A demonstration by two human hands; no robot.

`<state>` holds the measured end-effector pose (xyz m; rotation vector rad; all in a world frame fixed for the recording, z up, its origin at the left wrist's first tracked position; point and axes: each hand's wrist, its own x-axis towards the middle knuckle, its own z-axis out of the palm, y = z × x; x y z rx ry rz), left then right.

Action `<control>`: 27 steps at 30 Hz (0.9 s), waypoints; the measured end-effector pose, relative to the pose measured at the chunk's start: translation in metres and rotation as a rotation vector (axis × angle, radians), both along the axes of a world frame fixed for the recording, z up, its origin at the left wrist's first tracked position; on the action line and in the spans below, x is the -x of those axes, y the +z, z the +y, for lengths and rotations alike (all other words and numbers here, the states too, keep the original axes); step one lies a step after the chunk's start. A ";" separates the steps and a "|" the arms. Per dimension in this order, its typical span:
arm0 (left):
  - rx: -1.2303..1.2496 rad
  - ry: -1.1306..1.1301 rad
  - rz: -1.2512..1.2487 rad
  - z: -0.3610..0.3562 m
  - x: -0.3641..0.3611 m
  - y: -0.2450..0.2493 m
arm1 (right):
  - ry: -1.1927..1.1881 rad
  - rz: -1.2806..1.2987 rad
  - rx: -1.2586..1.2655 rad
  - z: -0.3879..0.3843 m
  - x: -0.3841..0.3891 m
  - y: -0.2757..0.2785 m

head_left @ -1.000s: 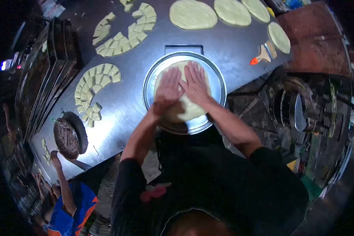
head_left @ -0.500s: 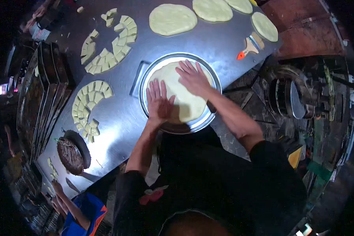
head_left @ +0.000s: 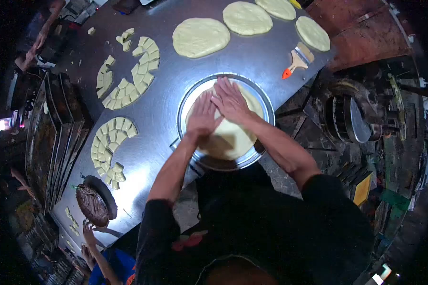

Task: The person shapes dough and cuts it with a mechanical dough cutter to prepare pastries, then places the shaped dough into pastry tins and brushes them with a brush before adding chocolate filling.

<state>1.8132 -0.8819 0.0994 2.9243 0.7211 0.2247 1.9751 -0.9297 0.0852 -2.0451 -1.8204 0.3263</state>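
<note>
A flat pale sheet of dough (head_left: pixel 228 142) lies in a round metal pan (head_left: pixel 269 114) at the table's near edge. Both hands press on its upper part, fingers stretched out. My left hand (head_left: pixel 204 115) rests palm down on the dough, its fingertips close beside the other hand. Slightly higher and to the right, my right hand (head_left: pixel 231 101) also lies flat, reaching toward the pan's far rim. Beneath my forearms the lower part of the dough is in shadow. The pan's handle shows partly by my left forearm.
Several flat dough rounds (head_left: pixel 201 38) lie along the back, with a wide brush (head_left: pixel 298 61) at right. Cut dough pieces (head_left: pixel 108 137) sit in arcs at left. A dish of dark filling (head_left: pixel 92 205), stacked trays (head_left: pixel 57 137) and another person's hand (head_left: pixel 89 233) are farther left.
My left hand has slid up and right across the dough, now close to my right hand. The pan has turned, bringing its handle nearer me. The camera view has shifted slightly.
</note>
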 end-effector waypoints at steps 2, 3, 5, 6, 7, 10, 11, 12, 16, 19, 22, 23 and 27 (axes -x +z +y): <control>0.033 0.048 0.042 0.008 0.004 -0.020 | 0.063 -0.036 -0.009 -0.012 -0.009 -0.010; 0.026 0.071 -0.053 0.005 0.008 -0.016 | 0.138 -0.081 -0.004 -0.012 -0.020 -0.006; 0.045 0.174 -0.001 -0.009 0.010 -0.015 | 0.164 -0.093 -0.011 -0.011 -0.027 -0.006; 0.055 0.176 0.010 -0.017 0.014 -0.013 | 0.260 -0.058 -0.017 0.003 -0.034 -0.007; 0.018 0.265 0.023 -0.025 0.017 -0.012 | 0.354 -0.021 -0.023 0.014 -0.038 -0.006; -0.054 0.303 0.074 -0.017 0.008 0.016 | 0.131 0.218 0.001 0.005 0.002 0.030; -0.046 0.266 0.136 -0.022 0.010 0.019 | -0.084 0.224 -0.084 -0.013 0.018 0.030; -0.035 0.269 0.149 -0.025 0.017 0.013 | -0.155 0.071 -0.103 -0.023 0.018 -0.018; 0.046 0.292 -0.059 -0.026 0.024 0.001 | 0.143 0.132 0.087 -0.017 -0.027 -0.009; 0.227 0.404 0.257 -0.028 0.028 0.025 | 0.003 0.680 0.268 0.013 -0.031 0.027; 0.028 0.137 -0.022 0.006 0.001 0.001 | -0.008 0.095 -0.008 0.002 0.007 0.009; 0.056 0.101 -0.063 0.022 0.002 -0.016 | -0.013 0.094 -0.010 -0.007 0.006 0.005; -0.030 0.247 -0.002 0.002 0.021 -0.016 | 0.298 -0.050 -0.042 0.003 -0.031 0.000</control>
